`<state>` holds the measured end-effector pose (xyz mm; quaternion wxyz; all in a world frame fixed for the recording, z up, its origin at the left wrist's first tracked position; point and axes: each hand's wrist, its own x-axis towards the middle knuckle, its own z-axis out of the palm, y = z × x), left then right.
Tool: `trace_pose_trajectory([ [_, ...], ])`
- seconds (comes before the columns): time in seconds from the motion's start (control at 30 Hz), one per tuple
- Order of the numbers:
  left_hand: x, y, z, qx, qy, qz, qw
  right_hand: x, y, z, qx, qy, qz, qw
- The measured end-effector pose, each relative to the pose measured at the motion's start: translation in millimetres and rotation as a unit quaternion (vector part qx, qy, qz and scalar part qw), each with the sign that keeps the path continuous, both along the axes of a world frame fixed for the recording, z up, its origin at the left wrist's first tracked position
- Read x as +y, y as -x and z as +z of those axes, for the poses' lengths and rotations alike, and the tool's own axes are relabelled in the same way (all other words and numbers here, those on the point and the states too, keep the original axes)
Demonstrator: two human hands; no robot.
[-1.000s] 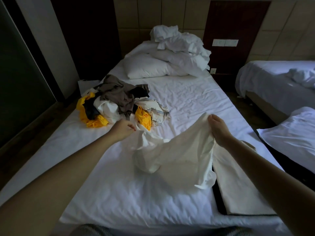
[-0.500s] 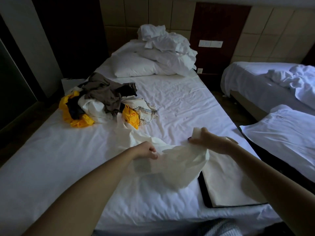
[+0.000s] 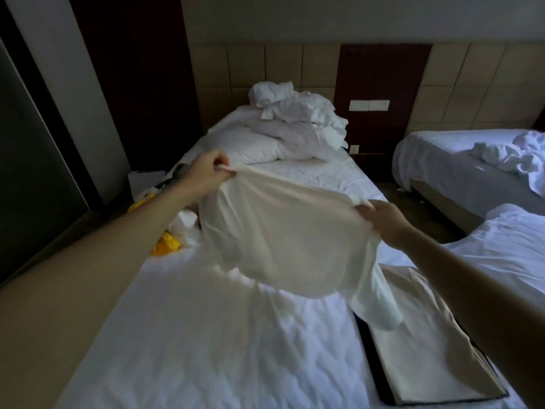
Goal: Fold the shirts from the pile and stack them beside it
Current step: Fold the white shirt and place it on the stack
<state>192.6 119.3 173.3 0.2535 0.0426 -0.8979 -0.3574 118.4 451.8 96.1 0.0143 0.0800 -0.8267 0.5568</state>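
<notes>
**Holding state.** The left hand (image 3: 211,169) pinches one end of the shirt's (image 3: 280,231) upper edge, with the fingers curled round bunched cloth. The right hand (image 3: 383,219) grips the other end in the same way. The shirt hangs in the air between them, above the bed (image 3: 236,335). One loose part (image 3: 380,302) dangles lower on the right.

**Hazards.**
- Slip: each hand holds only a small gather of thin cloth. A sharp shake could pull one end free, and the shirt would drop in a heap.
- Tucked part: if the shirt is lowered as it hangs, the dangling part probably folds underneath and spoils the fold.
- Snagging: that part hangs just over the flat cream cloth (image 3: 427,349) at the bed's right edge. A sideways sweep could drag the cloth askew.
- Blocked view: the shirt and the left arm cover most of the pile (image 3: 168,246). If laid too far left, the shirt would land on the pile.
- Poor contrast: pale cloth on a white sheet in dim light makes the edges hard to align.
</notes>
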Motion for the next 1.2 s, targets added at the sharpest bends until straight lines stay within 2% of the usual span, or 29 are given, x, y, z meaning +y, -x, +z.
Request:
trace_pose_trajectory([
  [0.07, -9, -5, 27, -0.020, 0.010, 0.003, 1.000, -3, 6, 30, -0.048, 0.093, 0.046, 0.993],
  [0.13, -22, -15, 51, -0.126, 0.078, -0.019, 0.989, -3, 7, 61, -0.055, 0.137, 0.106, 0.983],
  [0.2, -33, -31, 73, -0.260, 0.133, -0.044, 0.955, 0, 5, 88, -0.051, 0.121, 0.163, 0.978],
  [0.23, -37, -39, 82, -0.288, 0.140, -0.060, 0.945, 0, 4, 99, -0.040, 0.100, 0.181, 0.978],
  [0.3, -46, -46, 98, -0.244, 0.126, -0.072, 0.959, -1, 2, 120, -0.011, 0.093, 0.198, 0.976],
  [0.4, -46, -46, 113, -0.041, 0.021, -0.061, 0.997, -3, 2, 150, 0.056, 0.149, 0.174, 0.972],
  [0.47, -44, -39, 120, 0.069, -0.062, -0.064, 0.994, -5, 6, 164, 0.095, 0.176, 0.153, 0.968],
  [0.5, -43, -37, 121, 0.081, -0.080, -0.078, 0.990, -7, 9, 167, 0.113, 0.159, 0.134, 0.972],
  [0.57, -46, -34, 117, 0.004, -0.047, -0.099, 0.994, -11, 13, 165, 0.153, 0.046, 0.098, 0.982],
  [0.63, -56, -29, 107, -0.146, 0.107, -0.060, 0.982, -14, 14, 158, 0.166, -0.061, 0.094, 0.980],
  [0.67, -61, -27, 100, -0.199, 0.175, -0.038, 0.964, -15, 15, 152, 0.158, -0.088, 0.094, 0.979],
  [0.7, -64, -24, 93, -0.212, 0.215, -0.020, 0.953, -16, 17, 145, 0.153, -0.098, 0.083, 0.980],
  [0.77, -63, -19, 84, -0.152, 0.165, 0.009, 0.975, -18, 23, 136, 0.168, -0.087, 0.036, 0.981],
  [0.87, -55, -15, 83, 0.032, 0.034, 0.047, 0.998, -20, 28, 132, 0.253, -0.038, -0.071, 0.964],
  [0.9, -52, -14, 84, 0.076, 0.023, 0.050, 0.996, -20, 29, 132, 0.284, -0.033, -0.111, 0.952],
  [0.97, -47, -15, 82, 0.111, 0.060, 0.046, 0.991, -21, 32, 133, 0.311, -0.027, -0.147, 0.939],
  [1.03, -53, -12, 75, 0.047, 0.123, 0.014, 0.991, -22, 35, 129, 0.286, -0.067, -0.110, 0.949],
  [1.1, -61, -15, 64, -0.108, 0.146, -0.055, 0.982, -19, 36, 116, 0.215, -0.117, -0.022, 0.969],
  [1.17, -72, -22, 50, -0.294, 0.080, -0.105, 0.947, -10, 37, 96, 0.081, -0.165, 0.092, 0.979],
  [1.2, -76, -25, 41, -0.385, 0.033, -0.111, 0.916, -5, 35, 86, -0.014, -0.195, 0.159, 0.968],
])
